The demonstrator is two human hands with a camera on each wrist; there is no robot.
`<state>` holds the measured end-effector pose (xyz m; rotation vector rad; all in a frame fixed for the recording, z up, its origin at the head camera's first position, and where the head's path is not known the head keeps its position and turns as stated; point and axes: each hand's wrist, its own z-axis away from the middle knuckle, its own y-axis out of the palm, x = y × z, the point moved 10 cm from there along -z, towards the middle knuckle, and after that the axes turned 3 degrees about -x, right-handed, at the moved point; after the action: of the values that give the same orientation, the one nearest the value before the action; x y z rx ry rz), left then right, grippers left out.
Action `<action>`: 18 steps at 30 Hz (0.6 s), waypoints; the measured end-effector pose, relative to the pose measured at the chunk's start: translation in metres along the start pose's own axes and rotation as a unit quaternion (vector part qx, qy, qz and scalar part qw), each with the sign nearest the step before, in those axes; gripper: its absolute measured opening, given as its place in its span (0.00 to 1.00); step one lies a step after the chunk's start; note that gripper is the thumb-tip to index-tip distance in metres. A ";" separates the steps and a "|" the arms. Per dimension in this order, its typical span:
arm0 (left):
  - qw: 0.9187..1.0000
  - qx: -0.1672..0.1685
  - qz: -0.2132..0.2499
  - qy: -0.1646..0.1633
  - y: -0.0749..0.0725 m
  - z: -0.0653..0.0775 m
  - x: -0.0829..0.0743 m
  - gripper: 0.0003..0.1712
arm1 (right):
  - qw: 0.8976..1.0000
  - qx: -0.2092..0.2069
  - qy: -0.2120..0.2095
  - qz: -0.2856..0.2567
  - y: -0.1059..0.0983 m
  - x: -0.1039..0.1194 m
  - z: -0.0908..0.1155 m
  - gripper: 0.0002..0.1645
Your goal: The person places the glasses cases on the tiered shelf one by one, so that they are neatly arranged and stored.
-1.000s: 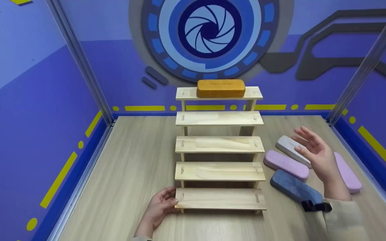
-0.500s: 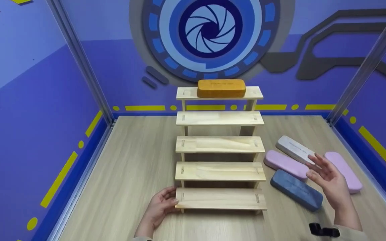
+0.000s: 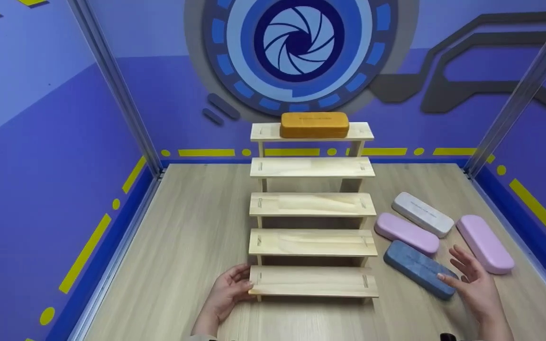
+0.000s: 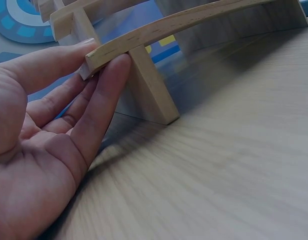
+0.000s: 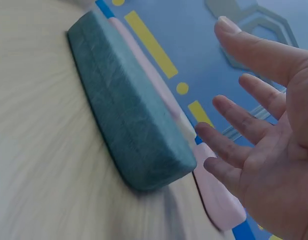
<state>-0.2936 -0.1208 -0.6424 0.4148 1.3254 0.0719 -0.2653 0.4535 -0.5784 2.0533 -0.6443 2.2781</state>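
Note:
A stepped wooden display rack (image 3: 313,203) stands mid-table. My left hand (image 3: 228,293) pinches the left end of its lowest shelf (image 3: 313,282), thumb on top and fingers beneath, as the left wrist view confirms. My right hand (image 3: 479,289) hovers at the near end of a blue glasses case (image 3: 417,267), fingers spread, holding nothing. In the right wrist view a gap shows between that hand and the blue case (image 5: 129,105). Further back lie a pink case (image 3: 406,232) and a white case (image 3: 422,213); a second pink case (image 3: 485,244) lies at the right.
An orange glasses case (image 3: 314,124) sits on the rack's top shelf. Printed blue panels wall in the wooden table (image 3: 197,213) at the back and both sides, with metal posts (image 3: 116,85) at the corners.
My right hand has drawn back toward me, from over the white case to beside the near end of the blue case. The left hand keeps its hold on the shelf.

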 end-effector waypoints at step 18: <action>1.000 -0.005 -0.003 -0.004 0.000 -0.002 0.001 0.41 | 0.991 0.048 0.048 0.117 0.015 -0.039 -0.007 0.71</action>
<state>-0.2951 -0.1204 -0.6438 0.4033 1.3183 0.0718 -0.2704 0.4516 -0.6201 1.9862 -0.8266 2.5657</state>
